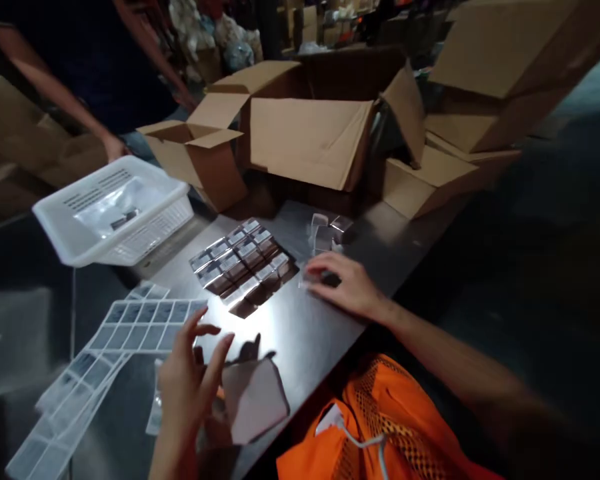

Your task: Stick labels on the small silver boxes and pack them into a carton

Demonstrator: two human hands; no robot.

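Observation:
My right hand (350, 283) curls thumb and fingers around a small clear plastic box (304, 279) low over the metal table (300, 363). Just beyond it stand a few more clear boxes (324, 235). My left hand (193, 373) is raised with thumb and fingers apart, and nothing shows between them. It hovers beside the sheets of grey rectangular labels (140, 327). Between and beyond my hands, a block of shiny small boxes with labels on top (243, 263) sits in rows. A pale, rounded flat object (255, 400) lies right of my left wrist.
A white plastic basket (155, 230) with clear bags inside stands at the left. Open cardboard boxes (310, 140) line the table's back, with more at the right (430, 177). A person (95, 73) stands behind the basket, one hand at its rim.

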